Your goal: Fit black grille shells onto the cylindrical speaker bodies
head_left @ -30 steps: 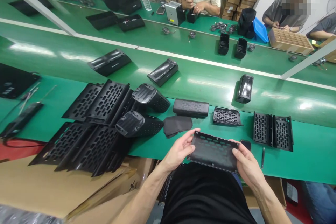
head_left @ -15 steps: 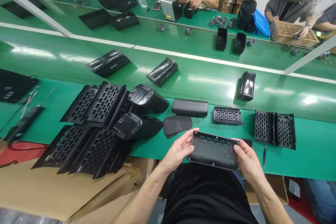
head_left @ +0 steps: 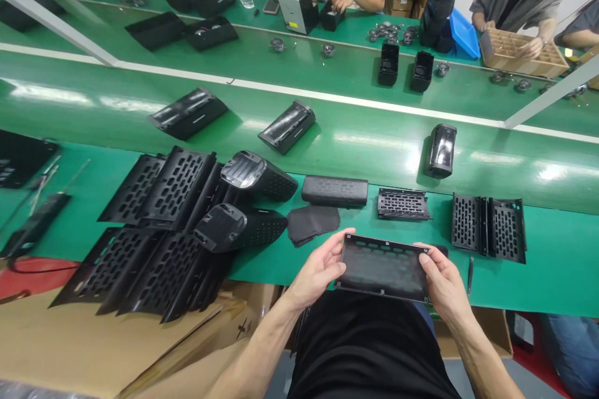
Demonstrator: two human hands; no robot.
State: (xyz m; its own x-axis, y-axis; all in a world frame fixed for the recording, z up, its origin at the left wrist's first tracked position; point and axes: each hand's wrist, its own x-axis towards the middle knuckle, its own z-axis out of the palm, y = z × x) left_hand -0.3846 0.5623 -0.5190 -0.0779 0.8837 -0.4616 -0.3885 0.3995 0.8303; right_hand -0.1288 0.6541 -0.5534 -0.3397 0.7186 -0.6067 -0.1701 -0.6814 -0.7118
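Vs prev frames: black panel (head_left: 384, 268) basically same pose, L hand (head_left: 321, 269) + R hand (head_left: 442, 277) still on it. Camera view has shifted a bit. Far R, co-worker's hand (head_left: 531, 48) is now in the compartment tray (head_left: 519, 56); 1 s ago it was outside, at the near side of the person. Extra round part (head_left: 498, 76) now on the green surface near the tray.

Panel: blk, rectangular, shallow, inner face up. Row of slots along far long edge, more slots showing faintly thru a dark, slightly hazy inner layer. Small light fixing pts along both long edges.

Pos: between the hands, held over near edge of green bench (head_left: 552, 255), just above blk shirt (head_left: 365, 349). L hand grips L end, thumb on inner face; R hand grips R end, thumb nr far R corner. Both closed on it, fingers mostly hidden behind/under.

Nearby: dark sheets (head_left: 312, 224) beyond L hand, slotted blk shell (head_left: 403, 204) beyond panel, thin blk tool (head_left: 470, 274) R of R hand. Perforated panel pile (head_left: 154, 237) well off to L.
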